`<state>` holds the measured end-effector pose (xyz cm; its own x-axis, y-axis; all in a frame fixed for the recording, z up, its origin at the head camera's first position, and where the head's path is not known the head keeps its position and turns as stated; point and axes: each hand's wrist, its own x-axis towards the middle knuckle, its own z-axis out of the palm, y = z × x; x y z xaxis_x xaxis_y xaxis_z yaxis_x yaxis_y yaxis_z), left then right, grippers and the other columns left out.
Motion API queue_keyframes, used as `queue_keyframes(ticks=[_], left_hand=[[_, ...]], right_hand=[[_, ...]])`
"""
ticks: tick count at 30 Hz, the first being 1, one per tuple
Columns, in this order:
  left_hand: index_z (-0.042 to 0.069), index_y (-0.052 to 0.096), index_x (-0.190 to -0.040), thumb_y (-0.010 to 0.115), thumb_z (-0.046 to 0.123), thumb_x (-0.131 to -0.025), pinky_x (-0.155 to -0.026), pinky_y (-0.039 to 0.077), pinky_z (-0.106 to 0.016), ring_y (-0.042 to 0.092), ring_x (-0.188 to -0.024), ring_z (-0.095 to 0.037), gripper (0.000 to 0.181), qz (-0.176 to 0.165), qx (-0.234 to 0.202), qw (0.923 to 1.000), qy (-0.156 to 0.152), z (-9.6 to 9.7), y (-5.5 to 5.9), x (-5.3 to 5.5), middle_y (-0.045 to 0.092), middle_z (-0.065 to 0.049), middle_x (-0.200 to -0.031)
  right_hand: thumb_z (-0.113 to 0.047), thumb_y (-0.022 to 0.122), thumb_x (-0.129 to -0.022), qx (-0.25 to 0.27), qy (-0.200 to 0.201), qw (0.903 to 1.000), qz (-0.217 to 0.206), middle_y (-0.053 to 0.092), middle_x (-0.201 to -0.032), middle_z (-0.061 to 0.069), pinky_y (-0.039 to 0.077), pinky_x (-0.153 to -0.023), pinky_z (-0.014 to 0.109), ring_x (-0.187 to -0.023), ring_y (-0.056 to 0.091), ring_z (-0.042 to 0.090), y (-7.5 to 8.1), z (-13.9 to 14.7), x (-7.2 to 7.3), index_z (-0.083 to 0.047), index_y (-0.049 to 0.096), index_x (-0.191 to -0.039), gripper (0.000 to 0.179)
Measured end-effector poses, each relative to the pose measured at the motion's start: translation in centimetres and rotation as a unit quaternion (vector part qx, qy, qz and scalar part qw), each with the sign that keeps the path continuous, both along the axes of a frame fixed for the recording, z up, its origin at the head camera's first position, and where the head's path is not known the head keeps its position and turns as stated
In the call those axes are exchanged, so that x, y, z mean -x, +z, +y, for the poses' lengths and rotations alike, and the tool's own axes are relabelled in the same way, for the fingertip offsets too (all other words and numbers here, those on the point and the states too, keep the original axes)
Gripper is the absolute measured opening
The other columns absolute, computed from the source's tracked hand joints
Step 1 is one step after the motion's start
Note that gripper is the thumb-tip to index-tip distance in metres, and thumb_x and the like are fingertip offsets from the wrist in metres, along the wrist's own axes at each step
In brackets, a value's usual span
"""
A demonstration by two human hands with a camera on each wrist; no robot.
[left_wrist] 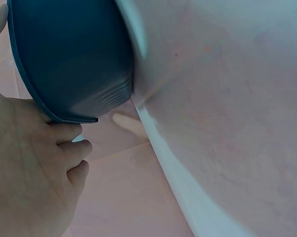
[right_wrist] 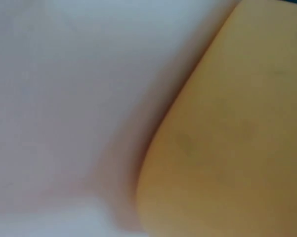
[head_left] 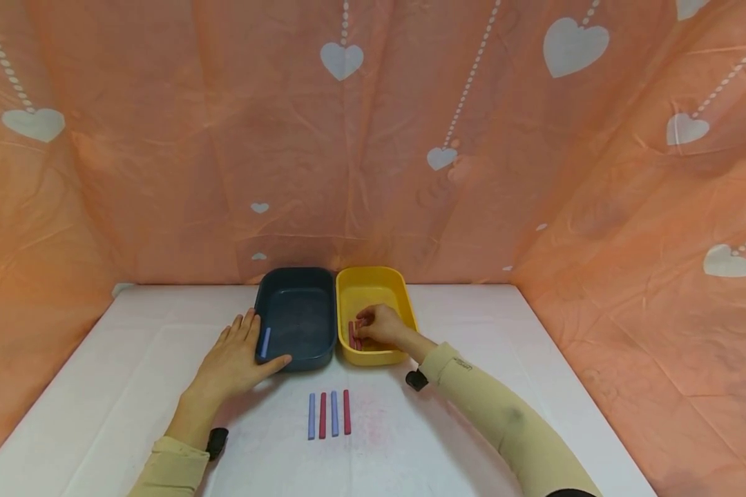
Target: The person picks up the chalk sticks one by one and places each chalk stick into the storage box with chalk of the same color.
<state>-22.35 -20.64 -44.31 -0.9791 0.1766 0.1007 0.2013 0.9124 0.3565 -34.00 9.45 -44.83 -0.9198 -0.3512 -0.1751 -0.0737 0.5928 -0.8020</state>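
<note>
Beige sleeve (head_left: 512,422) nearest, your right grip (head_left: 380,324) pinches a red stick (head_left: 358,343) in the yellow tray (head_left: 376,357); left grip (head_left: 233,357), spread, likely steadies the navy tray (head_left: 311,363).

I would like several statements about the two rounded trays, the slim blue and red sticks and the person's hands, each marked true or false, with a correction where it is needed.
1. The dark blue rounded rectangular tray stands left of the yellow rounded rectangular tray. True.
2. The person's right hand is inside the dark blue tray. False: it is inside the yellow tray.
3. Two slim light-blue sticks and two slim red sticks lie on the white table, on the near side of the trays. True.
4. The person's left hand touches the yellow tray. False: it touches the dark blue tray.
5. One light-blue stick is inside the dark blue tray. True.
</note>
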Motion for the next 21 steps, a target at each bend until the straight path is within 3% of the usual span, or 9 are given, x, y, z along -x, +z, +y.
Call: queue_keyframes(ticks=[6, 21], left_hand=[[-0.018, 0.025, -0.155, 0.062, 0.073, -0.090, -0.124, 0.016, -0.066, 0.019, -0.152, -0.056, 0.118, -0.001, 0.002, 1.0000, 0.000, 0.0, 0.0, -0.1, 0.019, -0.037, -0.165], [-0.019, 0.023, -0.155, 0.061, 0.073, -0.091, -0.123, 0.016, -0.067, 0.018, -0.152, -0.056, 0.119, -0.002, -0.004, 1.0000, -0.004, 0.0, 0.1, -0.1, 0.018, -0.037, -0.165]], right_hand=[[-0.004, 0.073, -0.096, 0.028, 0.007, 0.9995, 0.012, 0.066, -0.104, 0.011, 0.060, -0.076, 0.025, -0.084, 0.065, 0.021, 1.3, 0.2, -1.1, 0.002, 0.067, -0.128, 0.033], [-0.003, 0.074, -0.090, 0.085, 0.016, 0.9881, 0.127, 0.069, -0.102, 0.014, 0.061, -0.070, 0.025, -0.075, 0.064, 0.017, 3.5, 0.8, -5.4, 0.007, 0.067, -0.121, 0.032]])
